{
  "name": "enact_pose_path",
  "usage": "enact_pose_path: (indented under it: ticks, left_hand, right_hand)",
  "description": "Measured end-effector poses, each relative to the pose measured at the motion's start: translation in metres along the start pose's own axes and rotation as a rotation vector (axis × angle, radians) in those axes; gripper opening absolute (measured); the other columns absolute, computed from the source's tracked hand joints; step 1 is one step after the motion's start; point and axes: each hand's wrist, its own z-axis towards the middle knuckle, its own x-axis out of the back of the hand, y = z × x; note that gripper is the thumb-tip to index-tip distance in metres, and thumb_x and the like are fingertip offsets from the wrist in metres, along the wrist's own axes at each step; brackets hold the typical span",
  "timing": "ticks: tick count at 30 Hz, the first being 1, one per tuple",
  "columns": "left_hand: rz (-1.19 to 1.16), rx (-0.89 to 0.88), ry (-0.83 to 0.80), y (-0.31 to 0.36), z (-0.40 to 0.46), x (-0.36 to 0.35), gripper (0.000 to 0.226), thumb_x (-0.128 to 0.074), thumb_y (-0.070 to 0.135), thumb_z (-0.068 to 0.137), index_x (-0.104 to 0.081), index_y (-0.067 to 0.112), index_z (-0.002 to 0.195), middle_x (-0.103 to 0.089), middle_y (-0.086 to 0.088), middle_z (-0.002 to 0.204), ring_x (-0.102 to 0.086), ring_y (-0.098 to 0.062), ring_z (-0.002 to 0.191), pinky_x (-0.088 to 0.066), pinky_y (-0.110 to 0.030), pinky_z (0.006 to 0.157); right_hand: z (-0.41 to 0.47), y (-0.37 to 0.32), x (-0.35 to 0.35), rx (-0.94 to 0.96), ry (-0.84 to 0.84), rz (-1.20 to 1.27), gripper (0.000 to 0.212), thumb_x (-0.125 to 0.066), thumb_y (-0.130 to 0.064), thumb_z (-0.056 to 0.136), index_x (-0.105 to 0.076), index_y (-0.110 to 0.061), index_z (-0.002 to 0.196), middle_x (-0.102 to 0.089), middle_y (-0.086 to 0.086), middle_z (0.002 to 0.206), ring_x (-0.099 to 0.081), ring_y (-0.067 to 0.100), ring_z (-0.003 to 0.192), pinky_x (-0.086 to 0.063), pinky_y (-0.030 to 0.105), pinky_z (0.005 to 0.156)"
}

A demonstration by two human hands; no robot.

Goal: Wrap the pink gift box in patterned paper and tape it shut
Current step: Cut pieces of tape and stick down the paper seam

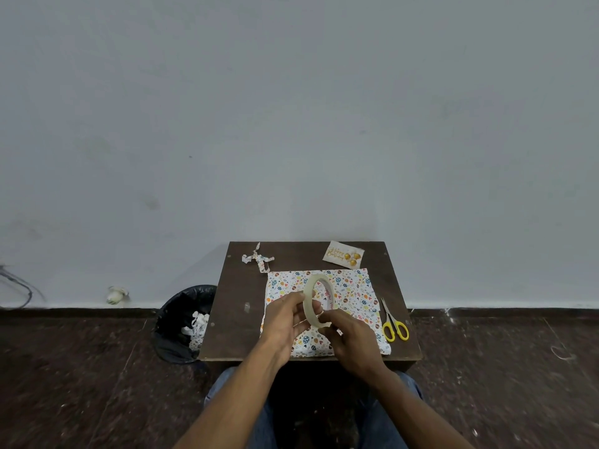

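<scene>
Both hands, left (289,314) and right (348,333), grip an upright tape roll (319,299) above the paper-covered box (353,288), right fingertips apparently picking for its loose end.

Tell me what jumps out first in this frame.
Both hands, left hand and right hand, hold a tape roll upright above the patterned paper spread across the small dark table. Yellow scissors lie to the paper's right, and a bin stands left of the table.
</scene>
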Motion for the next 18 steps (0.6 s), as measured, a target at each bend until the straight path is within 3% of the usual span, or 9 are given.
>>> enact_pose_path:
  ticks: [6, 13, 16, 18]
  left_hand:
    - [-0.058, -0.011, 0.035, -0.0020, -0.0019, -0.0050, 0.020, -0.053, 0.006, 0.094, -0.071, -0.001, 0.094, -0.071, -0.017, 0.079, -0.069, -0.024, 0.074, -0.058, -0.037, 0.073]
    - [-0.077, 0.003, 0.063, -0.0051, -0.0026, -0.0082, 0.019, -0.055, -0.004, 0.088, -0.073, -0.002, 0.094, -0.069, -0.017, 0.077, -0.067, -0.023, 0.072, -0.055, -0.044, 0.084]
    - [-0.058, -0.024, 0.069, -0.0070, -0.0039, -0.0065, 0.031, -0.048, -0.013, 0.084, -0.073, -0.001, 0.097, -0.072, -0.018, 0.083, -0.069, -0.024, 0.076, -0.057, -0.039, 0.081]
    - [-0.057, -0.014, 0.023, -0.0062, -0.0040, -0.0047, 0.033, -0.041, -0.008, 0.087, -0.070, -0.002, 0.102, -0.073, -0.020, 0.094, -0.072, -0.027, 0.085, -0.056, -0.038, 0.082]
  right_hand:
    - [0.0004, 0.0005, -0.0019, -0.013, 0.002, -0.005, 0.023, -0.067, -0.022, 0.088, -0.066, -0.027, 0.110, -0.071, -0.012, 0.105, -0.066, 0.012, 0.082, -0.055, 0.036, 0.066]
    - [-0.0022, 0.0002, -0.0038, 0.040, 0.056, -0.057, 0.026, -0.066, -0.021, 0.084, -0.066, -0.026, 0.109, -0.073, -0.009, 0.104, -0.070, 0.016, 0.079, -0.057, 0.038, 0.061]
    - [-0.0001, -0.0012, -0.0040, 0.072, 0.059, -0.082, 0.028, -0.066, -0.022, 0.083, -0.067, -0.026, 0.111, -0.074, -0.009, 0.101, -0.070, 0.016, 0.076, -0.057, 0.038, 0.057]
    - [0.0001, -0.0008, -0.0038, 0.047, 0.072, -0.071, 0.029, -0.066, -0.022, 0.083, -0.068, -0.026, 0.112, -0.074, -0.009, 0.101, -0.069, 0.016, 0.077, -0.056, 0.037, 0.058]
